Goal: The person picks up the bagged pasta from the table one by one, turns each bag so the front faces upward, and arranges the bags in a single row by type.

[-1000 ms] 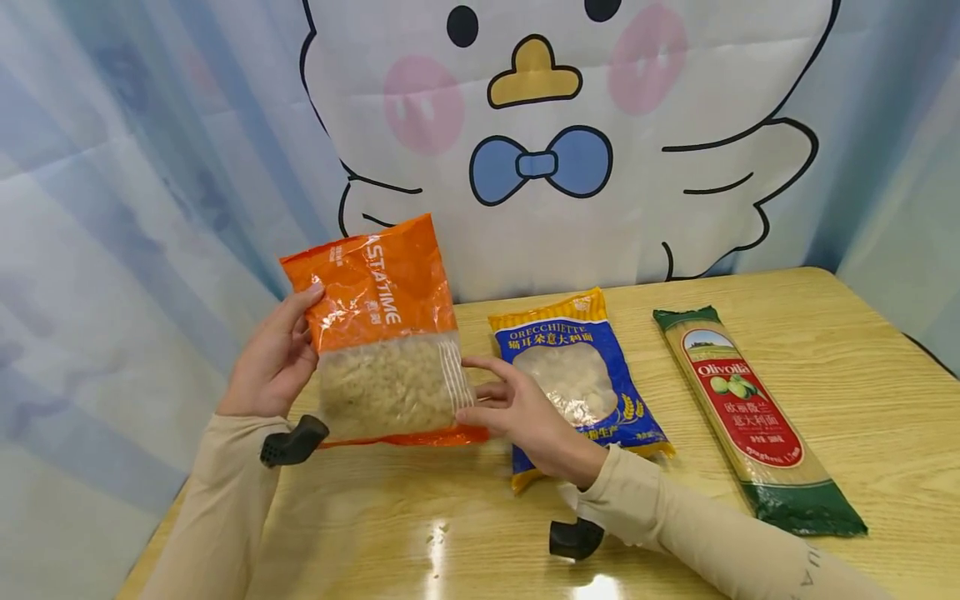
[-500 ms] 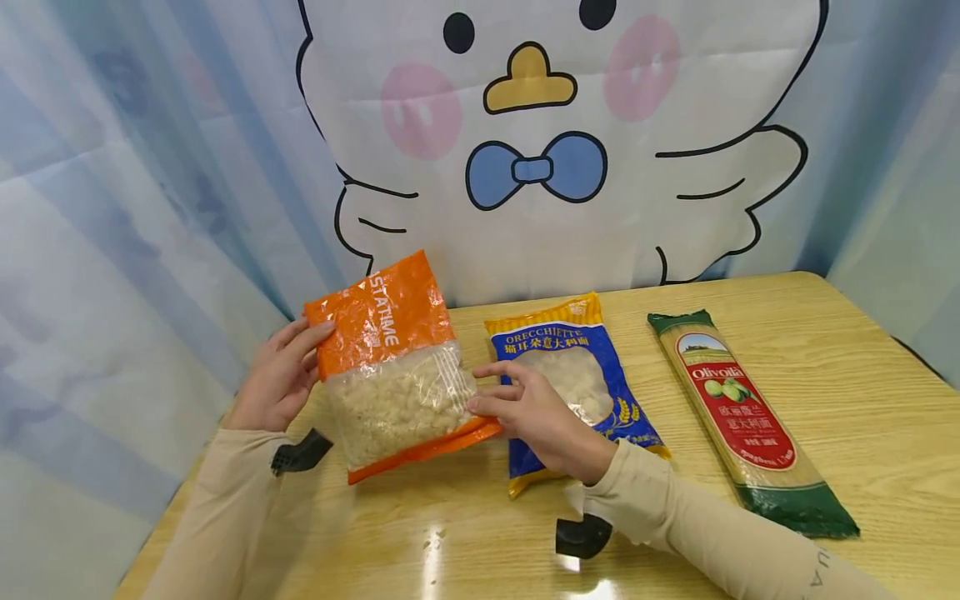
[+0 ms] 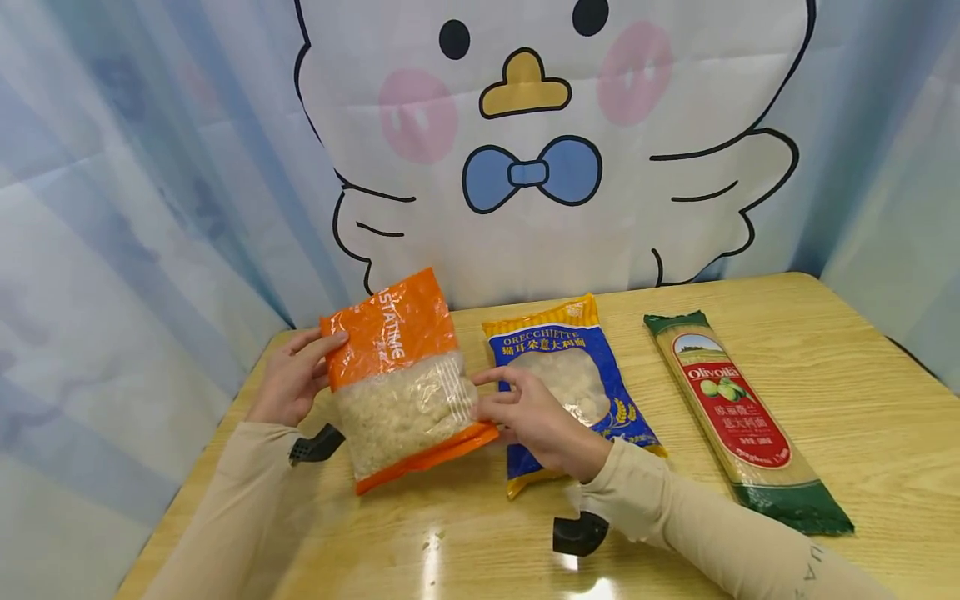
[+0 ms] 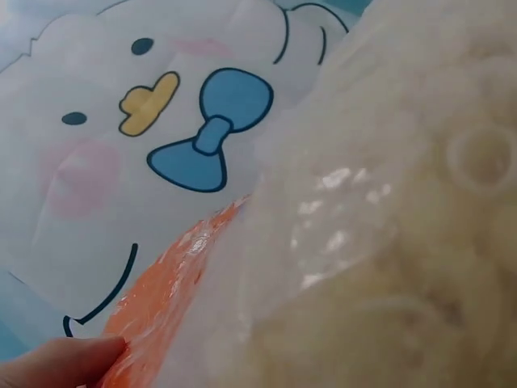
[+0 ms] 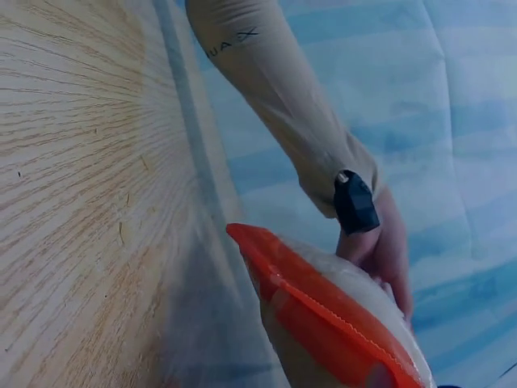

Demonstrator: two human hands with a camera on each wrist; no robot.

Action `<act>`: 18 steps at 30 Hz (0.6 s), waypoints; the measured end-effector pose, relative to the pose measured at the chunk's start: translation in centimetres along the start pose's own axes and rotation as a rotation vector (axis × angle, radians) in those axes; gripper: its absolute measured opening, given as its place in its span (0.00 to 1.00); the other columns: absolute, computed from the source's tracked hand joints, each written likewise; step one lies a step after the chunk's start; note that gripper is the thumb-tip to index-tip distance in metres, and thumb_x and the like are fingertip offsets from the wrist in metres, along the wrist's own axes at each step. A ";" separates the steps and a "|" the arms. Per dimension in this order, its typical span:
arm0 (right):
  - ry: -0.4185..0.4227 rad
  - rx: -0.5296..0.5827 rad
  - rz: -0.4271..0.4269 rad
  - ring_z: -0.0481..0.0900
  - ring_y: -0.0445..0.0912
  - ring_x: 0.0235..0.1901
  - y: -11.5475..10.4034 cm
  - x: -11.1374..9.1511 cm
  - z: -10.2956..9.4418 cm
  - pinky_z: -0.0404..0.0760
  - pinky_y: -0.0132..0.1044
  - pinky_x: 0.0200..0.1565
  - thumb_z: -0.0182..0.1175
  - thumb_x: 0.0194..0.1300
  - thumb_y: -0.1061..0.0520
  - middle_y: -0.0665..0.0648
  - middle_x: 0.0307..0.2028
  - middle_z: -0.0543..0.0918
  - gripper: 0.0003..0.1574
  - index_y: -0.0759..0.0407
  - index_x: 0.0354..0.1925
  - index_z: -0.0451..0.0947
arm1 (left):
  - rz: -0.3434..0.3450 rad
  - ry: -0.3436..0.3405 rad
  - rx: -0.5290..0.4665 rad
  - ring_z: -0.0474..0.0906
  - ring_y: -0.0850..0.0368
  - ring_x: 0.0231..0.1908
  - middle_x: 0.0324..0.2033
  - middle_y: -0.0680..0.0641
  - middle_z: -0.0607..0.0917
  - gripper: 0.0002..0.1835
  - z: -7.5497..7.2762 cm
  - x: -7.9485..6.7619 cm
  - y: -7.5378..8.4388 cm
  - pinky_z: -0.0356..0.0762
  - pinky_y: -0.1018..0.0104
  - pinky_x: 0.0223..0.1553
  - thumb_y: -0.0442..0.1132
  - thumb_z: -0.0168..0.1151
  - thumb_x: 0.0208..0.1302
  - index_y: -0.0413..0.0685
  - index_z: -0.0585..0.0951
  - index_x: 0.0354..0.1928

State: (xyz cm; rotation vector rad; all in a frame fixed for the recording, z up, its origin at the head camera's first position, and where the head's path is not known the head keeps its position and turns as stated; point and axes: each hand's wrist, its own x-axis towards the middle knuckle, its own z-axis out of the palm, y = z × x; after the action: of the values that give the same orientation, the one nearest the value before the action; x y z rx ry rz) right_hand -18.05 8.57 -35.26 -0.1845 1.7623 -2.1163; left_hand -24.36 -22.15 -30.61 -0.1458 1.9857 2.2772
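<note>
An orange and clear bag of short pasta [image 3: 405, 408] is held up tilted over the left part of the table in the head view. My left hand [image 3: 296, 375] grips its upper left edge, thumb on the front, other fingers mostly hidden behind. At the lower right corner my right hand [image 3: 536, 417] pinches the bag's side. Pasta pieces behind clear plastic [image 4: 404, 242] fill the right of the left wrist view, with the left thumb [image 4: 65, 364] on the orange part. The right wrist view shows the bag's orange bottom seam [image 5: 323, 315] from below.
A blue and yellow bag of orecchiette [image 3: 618, 379] lies just behind my right hand, partly covered by it. Further right lies a long pack of spaghetti [image 3: 735, 408] with green ends. A curtain with a cartoon bird [image 3: 555, 242] hangs behind the wooden table [image 3: 840, 367].
Both hands have lowered the orange pasta bag, its top now further down and shifted right. Its bottom edge slants more, the left hand following to the right. The other packs stay put.
</note>
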 end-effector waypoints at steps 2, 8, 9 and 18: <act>-0.006 -0.010 0.007 0.84 0.45 0.34 0.1 -0.1 0.1 0.86 0.45 0.41 0.58 0.66 0.67 0.57 0.37 0.85 0.30 0.64 0.65 0.66 | -0.001 0.007 0.007 0.86 0.63 0.37 0.38 0.58 0.86 0.27 -0.2 0.0 -0.2 0.86 0.69 0.40 0.39 0.66 0.67 0.45 0.68 0.65; -0.010 -0.045 0.042 0.83 0.44 0.34 0.4 -0.7 0.4 0.85 0.43 0.40 0.59 0.67 0.66 0.58 0.38 0.85 0.29 0.63 0.65 0.66 | -0.002 0.024 0.073 0.87 0.63 0.36 0.36 0.59 0.87 0.29 -0.5 -0.1 -0.6 0.86 0.68 0.40 0.41 0.68 0.65 0.46 0.70 0.65; -0.011 -0.045 0.043 0.83 0.44 0.35 0.4 -0.8 0.4 0.85 0.43 0.40 0.59 0.67 0.66 0.58 0.39 0.85 0.29 0.64 0.65 0.66 | -0.003 0.026 0.081 0.87 0.63 0.36 0.36 0.59 0.87 0.30 -0.5 -0.2 -0.6 0.86 0.68 0.40 0.42 0.69 0.65 0.46 0.70 0.66; -0.027 -0.058 0.038 0.85 0.47 0.36 0.7 -1.3 0.7 0.86 0.44 0.42 0.59 0.67 0.67 0.62 0.44 0.86 0.29 0.65 0.65 0.66 | -0.040 0.035 0.121 0.87 0.64 0.35 0.33 0.59 0.86 0.41 -0.6 -0.5 -0.8 0.86 0.68 0.39 0.43 0.69 0.64 0.42 0.61 0.74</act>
State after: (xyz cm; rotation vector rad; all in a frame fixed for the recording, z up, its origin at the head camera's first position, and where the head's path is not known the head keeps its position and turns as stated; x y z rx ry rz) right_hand -16.48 8.25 -35.65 -0.1927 1.7991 -2.0287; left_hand -23.72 -22.68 -31.41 -0.2134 2.1110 2.1374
